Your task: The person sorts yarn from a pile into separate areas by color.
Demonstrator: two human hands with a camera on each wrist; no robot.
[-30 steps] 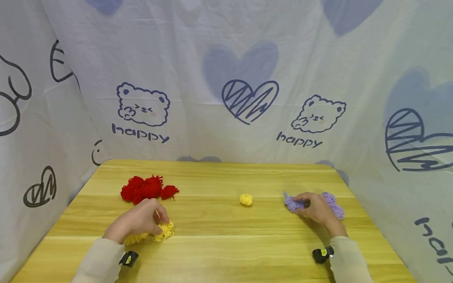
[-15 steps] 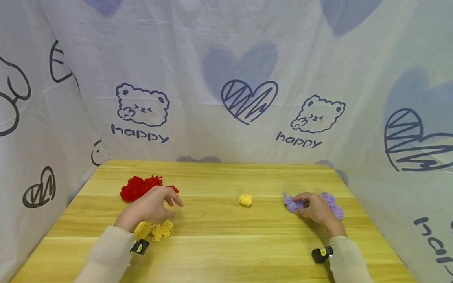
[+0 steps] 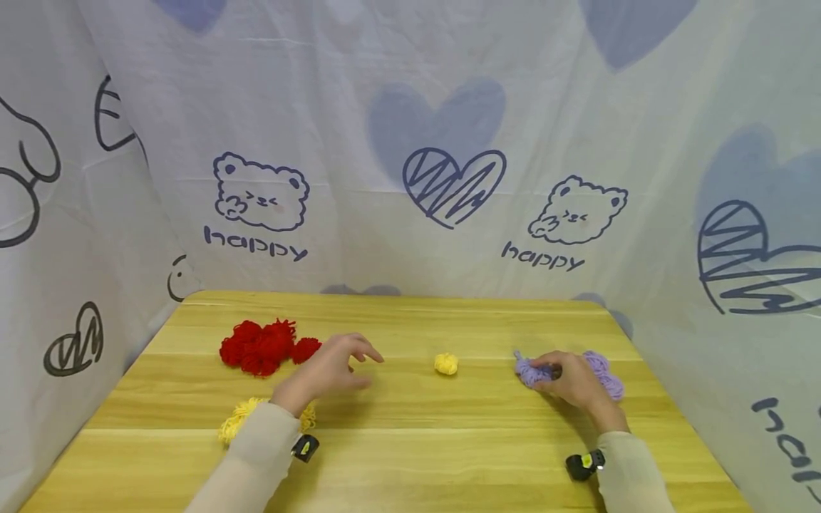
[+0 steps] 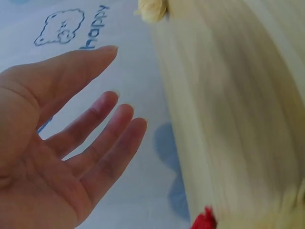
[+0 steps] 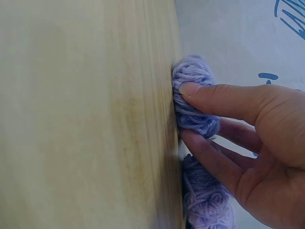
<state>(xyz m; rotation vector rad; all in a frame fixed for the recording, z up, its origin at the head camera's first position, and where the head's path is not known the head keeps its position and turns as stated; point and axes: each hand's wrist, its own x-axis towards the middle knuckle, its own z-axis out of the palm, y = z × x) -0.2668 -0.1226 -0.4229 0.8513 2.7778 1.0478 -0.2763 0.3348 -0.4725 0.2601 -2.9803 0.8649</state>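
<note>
My left hand (image 3: 330,370) is in the air over the table's left-centre, fingers extended and spread, holding nothing. The left wrist view shows its open palm (image 4: 52,157). To its right lies a small yellow yarn ball (image 3: 445,364), apart from the fingertips. Under the left forearm sits a yellow yarn bundle (image 3: 239,420), partly hidden by the sleeve. My right hand (image 3: 571,377) pinches a purple yarn bundle (image 5: 195,102) between thumb and fingers, low at the tabletop. Beside that hand lies another purple yarn bundle (image 3: 604,375), also seen close in the right wrist view.
Red yarn bundles (image 3: 259,348) lie at the table's back left, with a smaller red yarn piece (image 3: 306,349) just right of them. The light wooden table (image 3: 410,456) meets a printed white cloth (image 3: 359,214) at the back and sides.
My left hand has left the yellow yarn bundle and moved right across the table, toward the small yellow ball, its fingers spreading. The right hand stays on the purple yarn.
</note>
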